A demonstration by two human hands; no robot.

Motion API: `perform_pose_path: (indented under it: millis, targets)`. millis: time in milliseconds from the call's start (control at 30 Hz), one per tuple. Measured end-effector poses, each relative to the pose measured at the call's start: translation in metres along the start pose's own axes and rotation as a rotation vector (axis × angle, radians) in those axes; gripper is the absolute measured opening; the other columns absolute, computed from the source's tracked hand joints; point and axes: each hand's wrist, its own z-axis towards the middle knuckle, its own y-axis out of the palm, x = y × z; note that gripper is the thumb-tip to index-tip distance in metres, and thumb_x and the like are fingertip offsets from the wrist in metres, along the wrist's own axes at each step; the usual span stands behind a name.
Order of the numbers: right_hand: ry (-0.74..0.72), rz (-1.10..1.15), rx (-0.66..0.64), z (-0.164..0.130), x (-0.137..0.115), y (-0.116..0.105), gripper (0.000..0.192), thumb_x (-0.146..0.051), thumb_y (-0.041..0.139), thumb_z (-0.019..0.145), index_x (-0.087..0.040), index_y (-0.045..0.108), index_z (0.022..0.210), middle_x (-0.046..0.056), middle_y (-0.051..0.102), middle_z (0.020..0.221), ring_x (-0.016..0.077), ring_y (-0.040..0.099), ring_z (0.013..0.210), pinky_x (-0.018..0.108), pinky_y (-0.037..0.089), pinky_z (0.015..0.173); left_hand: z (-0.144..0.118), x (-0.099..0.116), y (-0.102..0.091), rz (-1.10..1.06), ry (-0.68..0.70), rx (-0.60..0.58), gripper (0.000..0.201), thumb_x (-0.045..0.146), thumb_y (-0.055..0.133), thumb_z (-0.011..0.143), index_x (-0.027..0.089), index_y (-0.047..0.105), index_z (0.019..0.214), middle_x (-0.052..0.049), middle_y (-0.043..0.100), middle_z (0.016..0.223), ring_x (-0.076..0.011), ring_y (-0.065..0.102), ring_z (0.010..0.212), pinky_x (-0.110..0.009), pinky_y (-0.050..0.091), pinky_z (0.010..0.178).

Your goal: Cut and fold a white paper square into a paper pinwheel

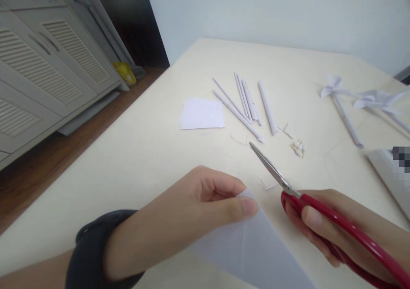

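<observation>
Between thumb and fingers, my left hand (221,199) pinches one corner of a white sheet of paper (256,246), which has a crease running down it. A dark band circles that wrist. My right hand (346,220) grips red-handled scissors (272,169), their blades together and pointing up and left over the table. The blades are apart from the paper. Beyond my hands lie several rolled paper tubes (250,101) and a stack of white paper squares (202,114).
Two paper pinwheels (335,86) on paper sticks lie at the right. Small cotton swab tips (298,148) and thin paper scraps (267,186) are scattered on the cream table (144,152). A pale box-like object (387,173) sits at the right edge. Louvred cabinets (48,62) stand at the left.
</observation>
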Motion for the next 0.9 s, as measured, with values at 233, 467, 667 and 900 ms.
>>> perform_pose_path:
  millis: [233,467,667,900]
  targets:
    - [-0.147,-0.557,0.288,0.005,0.007,-0.004,0.026,-0.035,0.05,0.084,-0.02,0.044,0.063,-0.002,0.05,0.053,0.0105,0.041,0.044,0.023,0.027,0.042,0.002,0.0,0.004,0.036,-0.006,-0.034,0.015,0.033,0.06,0.077,0.022,0.069,0.077,0.001,0.064,0.067,-0.0116,0.057,0.059,-0.017,0.041,0.05]
    - [-0.322,-0.825,0.473,0.011,0.014,-0.001,0.016,-0.025,0.054,0.082,-0.022,0.051,0.098,0.002,0.06,0.084,0.0162,0.056,0.067,0.026,0.041,0.055,0.009,-0.006,0.004,0.108,0.025,-0.018,0.015,0.033,0.057,0.078,0.024,0.068,0.082,0.001,0.063,0.069,-0.0116,0.056,0.06,-0.017,0.04,0.051]
    - [-0.418,-0.922,0.501,0.018,0.02,-0.002,0.024,-0.021,0.05,0.086,-0.022,0.052,0.11,0.006,0.06,0.101,0.0212,0.058,0.083,0.034,0.047,0.069,0.009,-0.003,0.007,0.284,0.068,0.046,0.015,0.029,0.059,0.076,0.025,0.067,0.087,0.003,0.057,0.065,-0.0104,0.051,0.059,-0.018,0.036,0.05]
    - [-0.488,-0.91,0.524,0.019,0.019,-0.003,0.03,-0.014,0.046,0.086,-0.019,0.053,0.115,0.01,0.055,0.112,0.0218,0.056,0.092,0.033,0.049,0.072,0.009,-0.004,0.008,0.294,0.088,0.057,0.022,0.031,0.058,0.075,0.025,0.065,0.095,0.003,0.059,0.066,-0.0113,0.052,0.06,-0.019,0.036,0.049]
